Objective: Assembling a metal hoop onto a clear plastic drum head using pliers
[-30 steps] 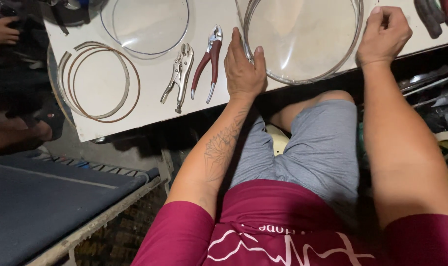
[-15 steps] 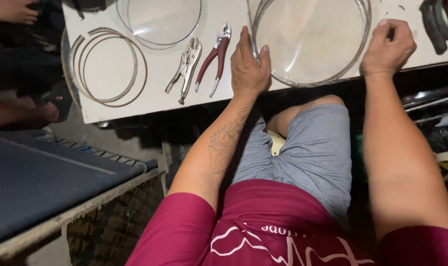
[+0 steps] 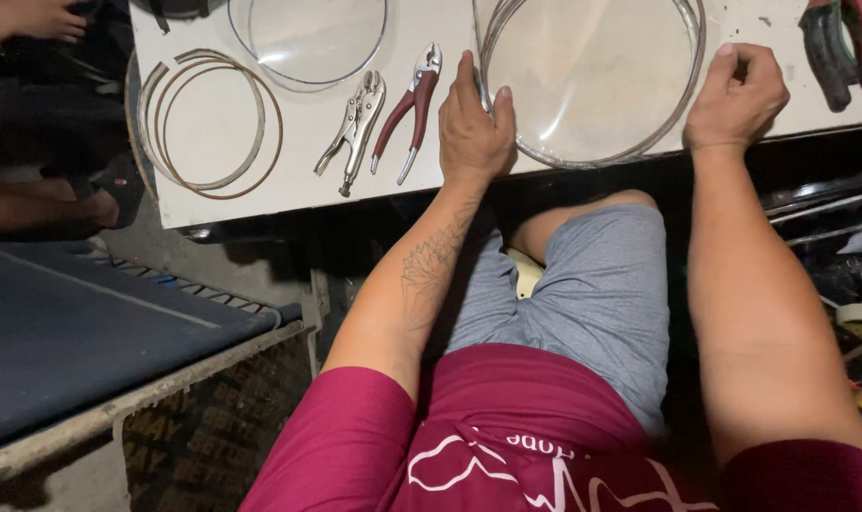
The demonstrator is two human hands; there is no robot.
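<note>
— Clear round disc (image 3: 592,81), metal-rimmed: flat on white table (image 3: 222,204), near edge. Gripped at rim by left hand (image 3: 474,128), curled; right hand (image 3: 734,95) half-closed beside right rim.

— Elsewhere? Two discs counted, second disc (image 3: 308,38) farther back; two pliers, silver pliers (image 3: 353,128) and red-handled pliers (image 3: 407,109); loose metal rings (image 3: 208,123). Dark floor below.

Short-sleeved maroon shirt (image 3: 507,446) with a white line print across the chest, light grey shorts (image 3: 592,294), and a leafy line tattoo (image 3: 431,270) along the left forearm.
</note>
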